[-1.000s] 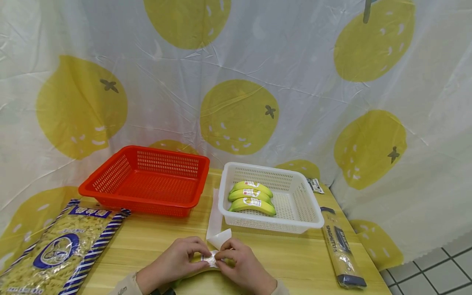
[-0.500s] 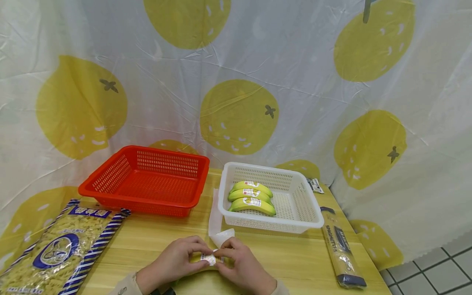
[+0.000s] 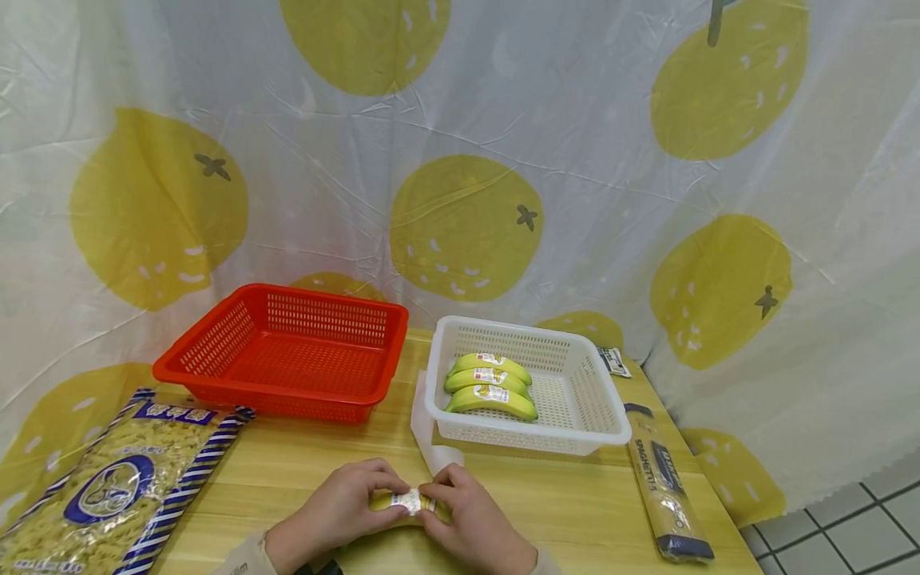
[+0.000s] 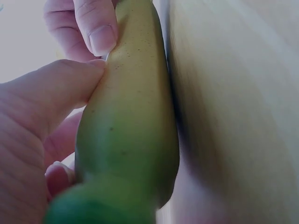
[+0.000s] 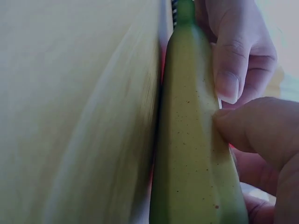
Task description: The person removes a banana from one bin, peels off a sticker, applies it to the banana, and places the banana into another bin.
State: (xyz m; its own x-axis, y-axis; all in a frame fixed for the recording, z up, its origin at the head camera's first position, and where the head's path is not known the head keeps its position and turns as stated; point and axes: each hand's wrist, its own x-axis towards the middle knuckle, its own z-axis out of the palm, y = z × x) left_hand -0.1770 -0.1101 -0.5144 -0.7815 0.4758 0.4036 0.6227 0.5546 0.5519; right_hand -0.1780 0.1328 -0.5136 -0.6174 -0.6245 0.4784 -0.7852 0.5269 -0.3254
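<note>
Both hands hold a yellow-green banana low on the table, seen close in the left wrist view and the right wrist view as a banana (image 4: 131,112) with small dark specks. A white printed label (image 3: 412,501) lies across its middle. My left hand (image 3: 352,499) grips the left part, thumb against the label's edge. The right hand (image 3: 470,511) grips the right part, its thumb and fingertips close to the left ones. Just behind the hands lies a white paper strip (image 3: 422,411) with a curled near end. Much of the banana is hidden by the hands.
A white basket (image 3: 532,435) holds three labelled bananas (image 3: 492,399) at the back. Left of it stands a red basket (image 3: 280,391). A large pasta bag (image 3: 122,487) lies at the left, a spaghetti pack (image 3: 668,487) at the right. A patterned curtain (image 3: 575,239) hangs behind.
The label now lies flatter on the banana, and its printing shows more. The paper strip's near end has shifted slightly right and curled. Both hands stay nearly in place.
</note>
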